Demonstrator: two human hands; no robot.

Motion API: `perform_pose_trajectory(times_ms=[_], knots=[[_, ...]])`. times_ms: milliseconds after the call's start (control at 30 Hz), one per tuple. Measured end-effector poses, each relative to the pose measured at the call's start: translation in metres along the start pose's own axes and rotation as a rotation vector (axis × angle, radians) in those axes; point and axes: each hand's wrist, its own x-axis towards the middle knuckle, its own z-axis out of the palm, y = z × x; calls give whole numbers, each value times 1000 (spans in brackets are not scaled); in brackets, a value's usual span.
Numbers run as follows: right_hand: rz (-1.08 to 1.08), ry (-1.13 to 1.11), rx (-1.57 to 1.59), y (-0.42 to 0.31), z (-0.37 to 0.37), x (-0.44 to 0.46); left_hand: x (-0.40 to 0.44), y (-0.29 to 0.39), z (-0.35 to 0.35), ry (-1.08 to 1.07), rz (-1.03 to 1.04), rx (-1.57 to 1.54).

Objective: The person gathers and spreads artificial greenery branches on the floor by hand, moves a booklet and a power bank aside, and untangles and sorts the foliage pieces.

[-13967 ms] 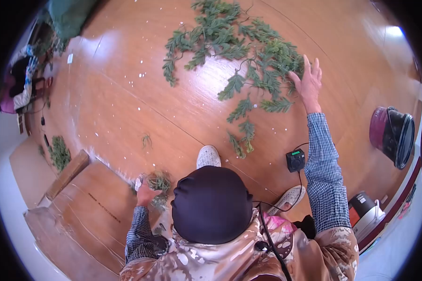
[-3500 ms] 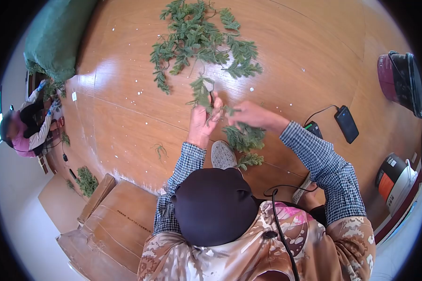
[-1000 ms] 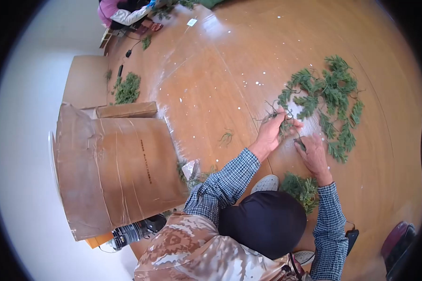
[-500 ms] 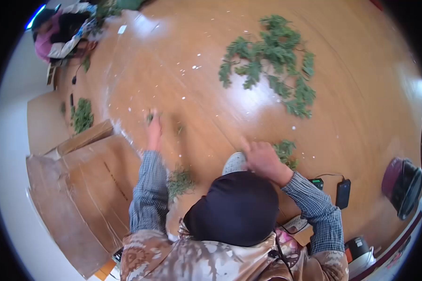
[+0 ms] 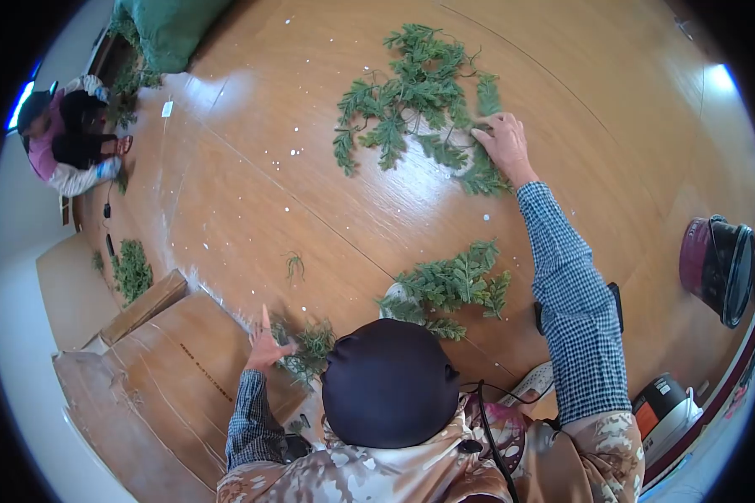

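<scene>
My right hand (image 5: pixel 506 144) reaches out to the right side of a spread pile of green leafy sprigs (image 5: pixel 407 80). Its fingers are bent together on a sprig (image 5: pixel 484 172) there; the exact grip is partly hidden. Low on the left, my left hand (image 5: pixel 267 345) has its fingers spread, beside a loose bunch of thin green sprigs (image 5: pixel 310 345), and holds nothing. Another heap of leafy sprigs (image 5: pixel 453 281) lies in front of my covered head, partly over a light shoe. One thin green wisp (image 5: pixel 294 265) rests alone on the floor.
A large cardboard box (image 5: pixel 168 360) stands at the left. Another person (image 5: pixel 71 138) crouches at the far left near greenery and a green sack (image 5: pixel 172 29). At the right are a dark bucket (image 5: pixel 717 268) and an orange-black container (image 5: pixel 663 402). White bits dot the floor.
My right hand has gone from near the shoe out to the far pile. My left hand has drawn back towards the box, fingers now spread. More of the near heap shows, and the view has shifted.
</scene>
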Motion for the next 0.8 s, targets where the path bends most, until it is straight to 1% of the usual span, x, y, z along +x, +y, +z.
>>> perform_pose_trajectory(times_ms=[67, 133, 167, 233, 267, 300, 367, 433, 467, 533, 567, 667, 700, 733, 767, 800], knots=[[-69, -24, -16, 9, -2, 3, 7, -11, 0, -246, 47, -100], [46, -27, 551, 13, -3, 6, 2, -14, 5, -381, 13, -71], [103, -25, 833, 14, -4, 7, -12, 14, -2, -388, -38, 6], [182, -203, 945, 12, -24, 6, -26, 16, 14, -331, -122, -206], [221, -295, 1002, 8, -35, 4, -32, 9, 24, -353, -121, -486], [247, -292, 1135, -2, -49, 4, -34, 5, 29, -368, -115, -765], [296, -288, 1406, -21, -71, 1, -45, 29, 7, -326, -110, -1026], [33, -255, 736, -19, -70, 5, -52, 37, 8, -314, -35, -103], [-86, -225, 394, -16, -70, 8, -44, 5, 33, -270, -37, -118], [63, -335, 664, -25, -84, 9, -28, -55, 82, -182, -40, -146], [137, -398, 802, -32, -90, 9, -31, -55, 68, -271, -54, -134], [-7, -394, 604, -39, -98, 13, -43, 44, -42, -232, -12, 371], [14, -451, 718, -44, -103, 13, -36, 78, -68, -148, -90, 497], [31, -511, 833, -50, -110, 14, -23, 99, -86, 52, 63, 473], [48, -571, 949, -57, -112, 13, -20, 161, -121, 135, 164, 303], [-2, -618, 963, -63, -110, 12, 1, 188, -131, 213, 365, -150]])
